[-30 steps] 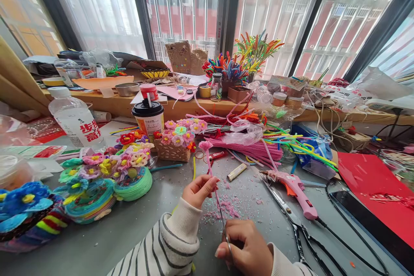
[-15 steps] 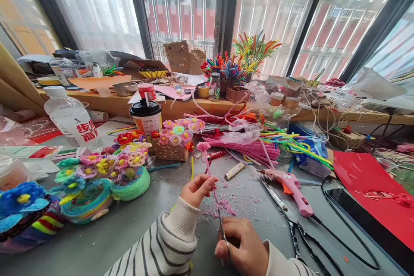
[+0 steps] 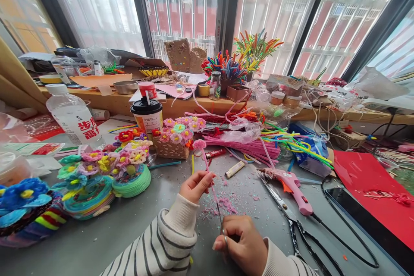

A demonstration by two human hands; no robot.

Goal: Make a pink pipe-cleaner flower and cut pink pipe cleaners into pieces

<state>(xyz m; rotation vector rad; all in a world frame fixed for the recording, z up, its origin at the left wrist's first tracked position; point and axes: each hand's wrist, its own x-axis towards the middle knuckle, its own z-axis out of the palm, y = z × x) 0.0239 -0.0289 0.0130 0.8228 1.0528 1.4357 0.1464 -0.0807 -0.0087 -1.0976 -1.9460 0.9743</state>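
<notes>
Between the thumb and fingers of my left hand (image 3: 196, 186) is a pink pipe cleaner (image 3: 206, 161), held upright with a fluffy pink tuft (image 3: 199, 144) at its top. My right hand (image 3: 241, 241) grips small scissors (image 3: 222, 223), the thumb in a handle loop. Their thin blades point up to the lower end of the pipe cleaner, just below my left fingers; whether they touch it I cannot tell. Pink fuzz clippings (image 3: 226, 205) lie scattered on the grey table (image 3: 142, 228) behind the scissors.
A pink glue gun (image 3: 293, 187) and large scissors (image 3: 284, 207) lie to the right, near a dark phone (image 3: 365, 220) and red paper (image 3: 362, 177). Pipe-cleaner flower baskets (image 3: 131, 181) stand at left. Behind are a lighter (image 3: 234, 169), pink pipe cleaners (image 3: 249, 146), a cup (image 3: 147, 116) and a bottle (image 3: 73, 116).
My left hand and the pink pipe cleaner have shifted slightly left, and the tuft leans further left. My right hand, with the small scissors, has barely moved. The view has shifted a little.
</notes>
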